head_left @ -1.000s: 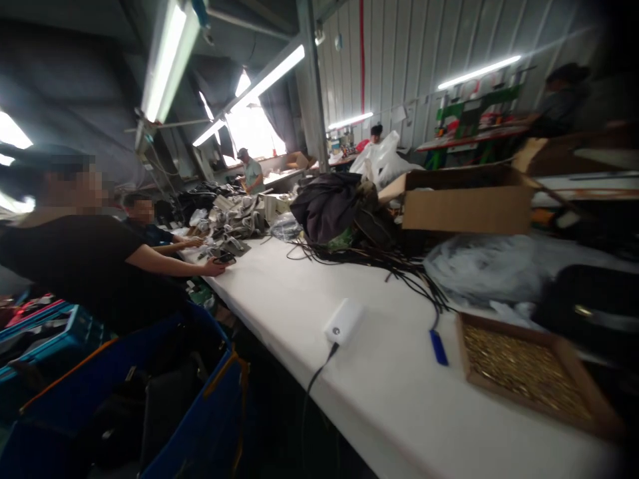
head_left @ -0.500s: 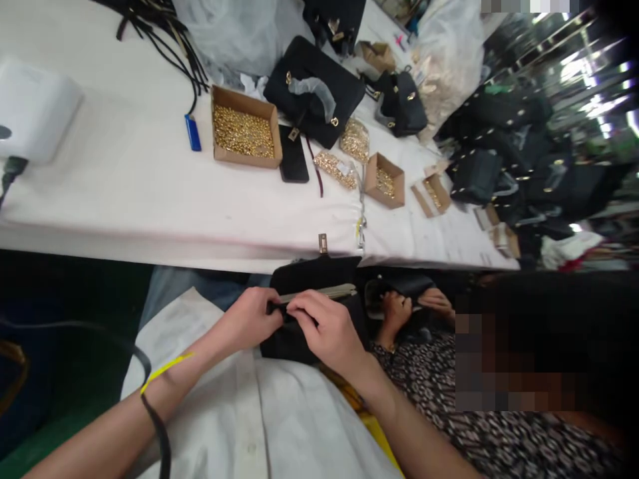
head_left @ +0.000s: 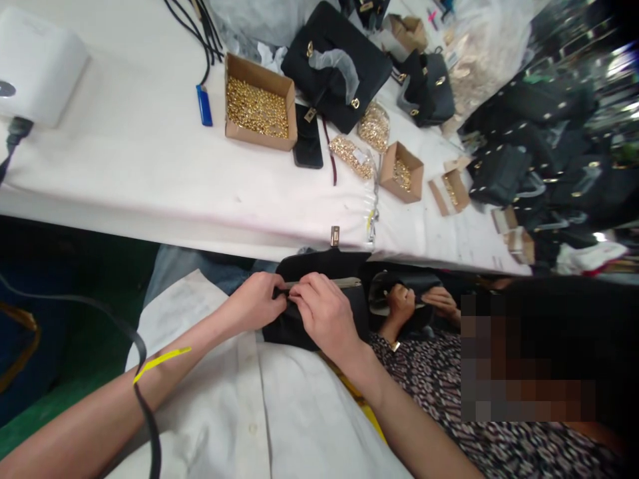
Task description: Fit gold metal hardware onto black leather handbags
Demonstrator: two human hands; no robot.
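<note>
A black handbag (head_left: 344, 319) lies in my lap with its flap (head_left: 319, 263) raised toward the table edge. A metal clasp (head_left: 335, 235) sticks up from the end of that flap. My left hand (head_left: 262, 299) pinches the rim of the bag's mouth at its left end. Close beside it, my right hand (head_left: 322, 306) has its thumb and fingers pressed together at the same rim. Anything small between the fingertips is too hidden to make out. A pale zipper edge (head_left: 349, 283) shows to the right of my right hand.
On the white table (head_left: 150, 173) stand a carton of gold metal pieces (head_left: 234, 126), a phone (head_left: 308, 150), a blue lighter (head_left: 204, 106) and a black handbag (head_left: 324, 73). At right, a co-worker's hands (head_left: 401, 303) work on another black bag. A cord (head_left: 142, 346) crosses my left forearm.
The camera view has shifted, so the table items appear farther right and higher. Both hands stay at the bag's rim, with the right hand's fingers slightly more curled over it.
</note>
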